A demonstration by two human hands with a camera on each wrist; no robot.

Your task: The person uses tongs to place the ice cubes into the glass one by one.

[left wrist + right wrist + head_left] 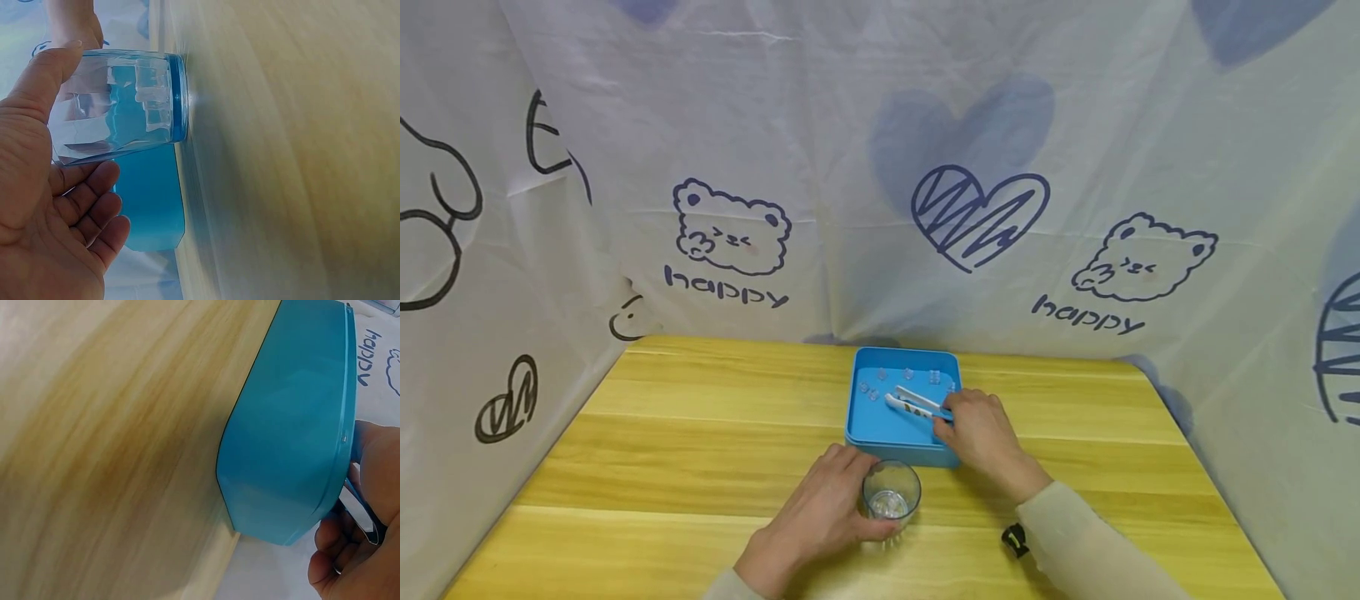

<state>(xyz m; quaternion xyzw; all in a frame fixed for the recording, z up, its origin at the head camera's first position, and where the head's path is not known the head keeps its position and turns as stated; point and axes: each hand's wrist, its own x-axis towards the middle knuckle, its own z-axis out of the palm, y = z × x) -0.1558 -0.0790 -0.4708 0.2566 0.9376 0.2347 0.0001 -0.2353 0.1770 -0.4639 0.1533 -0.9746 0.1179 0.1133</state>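
A clear glass (891,492) stands upright on the table, in front of a blue box. My left hand (823,508) holds it at the sides between thumb and fingers; in the left wrist view the other fingers curl loosely below the glass (119,106). Clear pieces lie at its bottom. My right hand (985,429) grips white and blue tongs (917,406) over the open blue box (904,454). The tongs' tips are apart, with nothing visible between them. Several small clear cubes (934,377) lie inside the box, mostly toward its back.
The wooden table (700,433) reaches back to a white cloth (850,250) printed with hearts and bears, which also hangs at both sides. A small black object (1015,540) shows beside the right sleeve (1090,542).
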